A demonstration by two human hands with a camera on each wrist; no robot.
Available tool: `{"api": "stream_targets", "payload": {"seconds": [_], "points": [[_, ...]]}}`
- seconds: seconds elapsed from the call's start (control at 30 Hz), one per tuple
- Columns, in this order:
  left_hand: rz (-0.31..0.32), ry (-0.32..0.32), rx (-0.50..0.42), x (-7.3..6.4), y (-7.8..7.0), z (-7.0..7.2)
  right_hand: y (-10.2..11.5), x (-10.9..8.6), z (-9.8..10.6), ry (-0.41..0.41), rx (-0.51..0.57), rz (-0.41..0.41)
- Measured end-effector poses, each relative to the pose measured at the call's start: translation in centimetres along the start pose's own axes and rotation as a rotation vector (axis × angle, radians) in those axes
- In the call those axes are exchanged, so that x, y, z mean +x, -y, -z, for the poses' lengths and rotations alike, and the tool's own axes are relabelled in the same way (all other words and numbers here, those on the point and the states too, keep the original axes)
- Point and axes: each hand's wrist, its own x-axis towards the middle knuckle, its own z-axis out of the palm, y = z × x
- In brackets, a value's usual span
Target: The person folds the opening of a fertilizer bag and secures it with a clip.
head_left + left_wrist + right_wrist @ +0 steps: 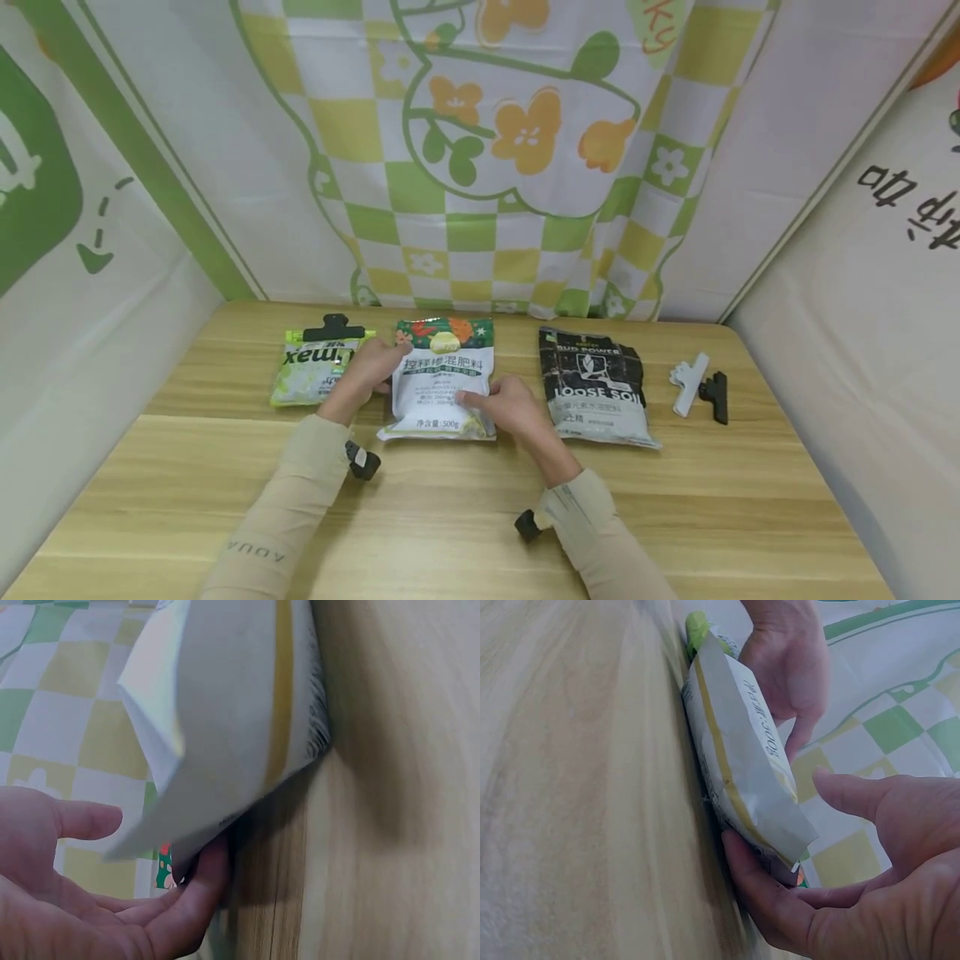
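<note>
A white fertilizer bag (441,379) with a green flowered top band lies face up on the wooden table between both hands. My left hand (372,367) holds its left edge, thumb over the front. In the left wrist view, fingers reach beneath the side of the bag (232,697). My right hand (517,404) holds the opposite edge, its thumb over the printed front. The right wrist view shows fingers (769,900) curled under the bag's side and the thumb above it.
Left of the white bag lies a green bag (303,379) with a black clip (333,329) across its top. To the right lies a black and grey soil bag (596,387). Beyond it are a white clip (688,385) and another black clip (717,398). A checkered curtain (465,225) hangs behind.
</note>
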Motion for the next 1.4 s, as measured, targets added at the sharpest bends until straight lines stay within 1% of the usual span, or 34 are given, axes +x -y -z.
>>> {"api": "stream_targets", "payload": {"seconds": [0.13, 0.3, 0.4, 0.57, 0.63, 0.83, 0.97, 1.1, 1.2, 1.4], "points": [[0.008, 0.001, 0.0, 0.1, 0.0, 0.0, 0.0, 0.1, 0.0, 0.015, 0.012, -0.007], [-0.004, 0.019, -0.022, 0.1, 0.0, 0.1, 0.1, -0.1, 0.1, 0.044, 0.089, -0.018], [-0.008, 0.029, -0.046, 0.1, 0.0, 0.1, 0.0, -0.1, 0.1, 0.051, 0.117, -0.021], [-0.009, 0.049, -0.082, 0.3, 0.1, -0.1, -0.1, 0.0, 0.1, 0.051, 0.159, -0.003], [-0.02, 0.056, -0.092, 0.3, 0.2, -0.3, -0.2, 0.0, 0.1, 0.06, 0.187, 0.01], [-0.044, 0.061, -0.139, 0.4, 0.5, -0.8, -0.5, 0.1, 0.0, 0.109, 0.247, 0.036], [-0.056, 0.066, -0.182, 0.2, 0.5, -0.8, -0.6, 0.2, 0.0, 0.15, 0.299, 0.034], [-0.078, 0.074, -0.194, -0.1, 0.3, -0.8, -0.9, 0.3, 0.2, 0.155, 0.318, 0.025], [-0.102, 0.073, -0.183, -0.4, 0.4, -0.8, -0.9, 0.3, 0.3, 0.148, 0.314, 0.024], [-0.141, 0.055, -0.171, -0.9, 0.6, -0.8, -0.5, -0.1, 0.4, 0.164, 0.313, 0.027]]}}
